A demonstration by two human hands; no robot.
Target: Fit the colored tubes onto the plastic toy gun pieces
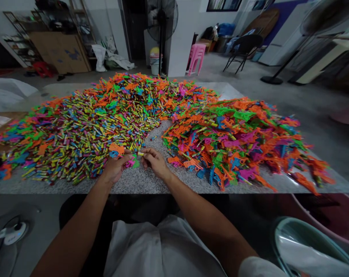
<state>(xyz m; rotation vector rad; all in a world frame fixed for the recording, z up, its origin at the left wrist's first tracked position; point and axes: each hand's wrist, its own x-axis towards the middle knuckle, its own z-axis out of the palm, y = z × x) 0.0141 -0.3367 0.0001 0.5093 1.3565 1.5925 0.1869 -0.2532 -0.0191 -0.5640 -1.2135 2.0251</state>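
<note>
My left hand [114, 168] is closed on a few flat, pistol-shaped plastic pieces [131, 162] in orange, blue, pink and green. They fan out from its thumb and fingers above the speckled table [147, 180]. Close by, my right hand [156, 163] pinches a small yellow-and-white tube [140, 154], its end near the green piece. To the left spreads a large heap of small coloured tubes [90, 134], mostly yellow, with pistol shapes mixed in. On the right lies a pile of orange, green, pink and blue pistol-shaped pieces [234, 138], some with tubes in them.
Below the table's right end stand a teal-rimmed tub [281, 234] and a pink tub [346, 215]. Beyond the table are a standing fan [162, 19], pink stools [196, 55] and a black chair [243, 50]. A white device [14, 232] lies at lower left.
</note>
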